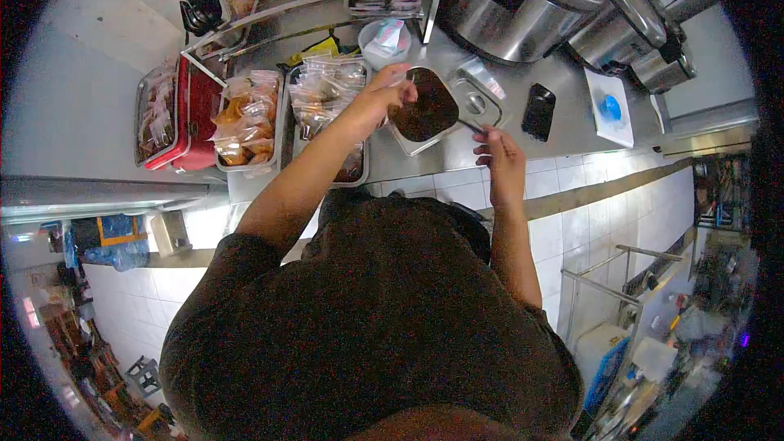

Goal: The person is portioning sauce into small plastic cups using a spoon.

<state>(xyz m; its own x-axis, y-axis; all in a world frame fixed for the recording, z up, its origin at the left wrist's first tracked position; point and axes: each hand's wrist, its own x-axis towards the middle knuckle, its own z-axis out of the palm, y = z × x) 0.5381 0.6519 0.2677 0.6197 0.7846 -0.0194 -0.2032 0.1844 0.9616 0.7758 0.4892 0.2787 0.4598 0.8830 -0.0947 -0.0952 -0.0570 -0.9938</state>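
Note:
A steel food pan (418,146) of dark brown sauce (429,107) sits before me on the steel counter. My right hand (503,156) grips the dark handle (470,127) of a utensil at the pan's right edge; its far end is hidden. Over the pan's left rim is my left hand (389,98), fingers curled. Whether it holds a thin clear bag is too blurred to tell. A steel pan lid (481,104) lies just right of the pan. Left of it stands a tray of filled clear zip bags (327,89), partly behind my left forearm.
Another tray of filled bags (248,116) and a red container (193,116) stand farther left. Behind are a white tub (384,43), a steel rack (275,3) and large steel cookers (520,15). A black object (539,111) and a white board (610,107) lie right.

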